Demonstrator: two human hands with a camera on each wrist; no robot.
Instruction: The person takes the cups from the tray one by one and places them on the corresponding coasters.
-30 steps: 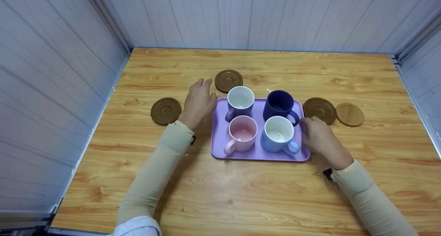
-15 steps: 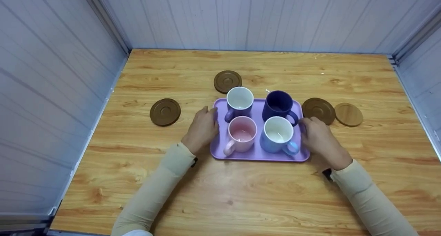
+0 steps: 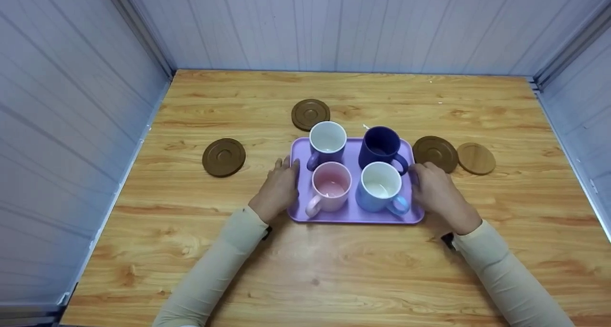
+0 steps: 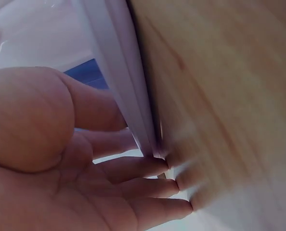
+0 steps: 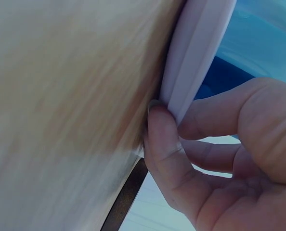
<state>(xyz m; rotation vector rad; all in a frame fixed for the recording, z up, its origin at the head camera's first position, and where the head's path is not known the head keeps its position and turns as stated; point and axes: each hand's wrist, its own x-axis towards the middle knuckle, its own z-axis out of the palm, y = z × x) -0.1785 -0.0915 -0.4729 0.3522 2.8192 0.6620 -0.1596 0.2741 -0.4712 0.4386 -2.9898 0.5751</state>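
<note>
A purple tray (image 3: 352,216) lies on the table, bearing a pink mug (image 3: 331,188), a light blue mug (image 3: 377,193), a dark navy mug (image 3: 379,150) and a mug with a white inside and purple handle (image 3: 327,145). My left hand (image 3: 279,188) holds the tray's left rim; in the left wrist view its thumb lies inside the rim (image 4: 119,62) and its fingertips reach the lower outside edge. At the right rim my right hand (image 3: 439,193) pinches the tray, a fingertip tucked at the underside and the thumb inside, as the right wrist view shows.
Brown round coasters lie behind the tray (image 3: 310,114), to its left (image 3: 224,157) and against its right side (image 3: 435,154). A lighter wooden coaster (image 3: 476,158) touches the right one. Panel walls (image 3: 334,26) enclose the wooden table (image 3: 334,279) at the back and sides.
My left hand has come down and towards me along the tray's left rim and taken hold of it. The right hand keeps its place at the right rim. The view has shifted slightly.
</note>
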